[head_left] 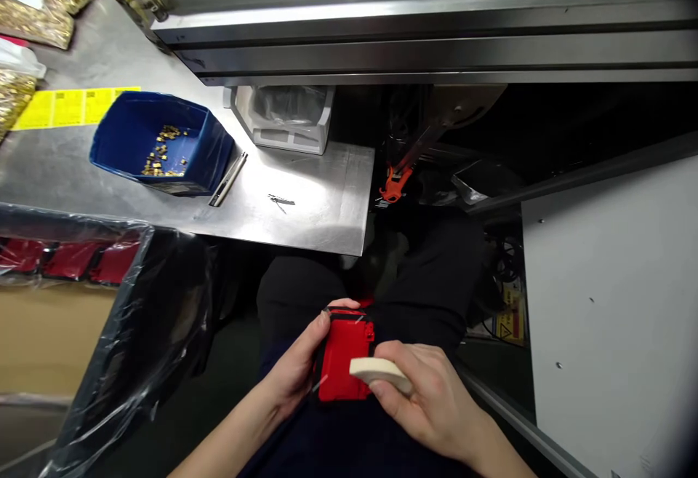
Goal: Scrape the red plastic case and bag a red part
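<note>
My left hand (305, 354) grips a red plastic part with black edges (341, 361) along its left side and top corner, above my lap. In my right hand (425, 391) is a flat, cream-coloured piece with a rounded end (374, 369), pinched between thumb and fingers. That piece reaches over the right side of the red part; whether the two touch, I cannot tell. Two short pale marks or slivers show at the red part's top right and lower left corners. The fingers beneath the red part are mostly hidden.
On the metal table (327, 223) stand a blue bin (218, 147) holding small brass pieces and a grey bin (289, 140). A utility knife (229, 180) and thin dark pieces (281, 200) lie nearby. A plastic-lined box (103, 340) holds red parts, left. An orange-handled tool (396, 183) hangs beyond the table edge.
</note>
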{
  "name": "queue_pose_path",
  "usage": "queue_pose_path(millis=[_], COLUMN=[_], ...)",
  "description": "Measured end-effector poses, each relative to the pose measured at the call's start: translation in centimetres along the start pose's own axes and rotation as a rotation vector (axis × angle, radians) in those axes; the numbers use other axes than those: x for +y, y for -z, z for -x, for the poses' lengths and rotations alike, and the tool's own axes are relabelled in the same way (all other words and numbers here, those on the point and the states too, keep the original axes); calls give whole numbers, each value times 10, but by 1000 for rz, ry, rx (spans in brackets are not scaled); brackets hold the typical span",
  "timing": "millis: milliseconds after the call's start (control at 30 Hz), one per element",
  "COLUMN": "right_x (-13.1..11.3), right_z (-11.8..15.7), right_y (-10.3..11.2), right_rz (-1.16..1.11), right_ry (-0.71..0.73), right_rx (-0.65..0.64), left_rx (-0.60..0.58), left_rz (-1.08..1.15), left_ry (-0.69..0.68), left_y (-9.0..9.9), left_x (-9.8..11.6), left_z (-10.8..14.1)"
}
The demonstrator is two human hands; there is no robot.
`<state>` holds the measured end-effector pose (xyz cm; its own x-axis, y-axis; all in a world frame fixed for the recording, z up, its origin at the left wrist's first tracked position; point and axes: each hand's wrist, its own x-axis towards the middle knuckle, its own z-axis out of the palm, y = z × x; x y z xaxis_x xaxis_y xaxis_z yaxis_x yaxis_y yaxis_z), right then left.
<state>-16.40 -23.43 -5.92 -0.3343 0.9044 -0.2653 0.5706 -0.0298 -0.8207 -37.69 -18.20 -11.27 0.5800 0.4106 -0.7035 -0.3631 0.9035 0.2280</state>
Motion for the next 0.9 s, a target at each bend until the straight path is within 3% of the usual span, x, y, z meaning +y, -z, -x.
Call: queue_pose_path(millis=[233, 467, 767, 900], right_x=[11, 18, 17, 14], right_z=[-14, -21, -20, -18], right_y=[10, 13, 11, 18], right_rz=[142, 166, 329, 312], right_ry=[42, 41, 67, 5], right_rx=[-106, -154, -139, -247], left_rx=[93, 139, 205, 221], left_rz=[26, 50, 11, -46], left_ry=[108, 129, 182, 163], left_y=[-5, -10, -14, -17], left_x=[9, 14, 15, 14], left_z=[-9, -16, -25, -22])
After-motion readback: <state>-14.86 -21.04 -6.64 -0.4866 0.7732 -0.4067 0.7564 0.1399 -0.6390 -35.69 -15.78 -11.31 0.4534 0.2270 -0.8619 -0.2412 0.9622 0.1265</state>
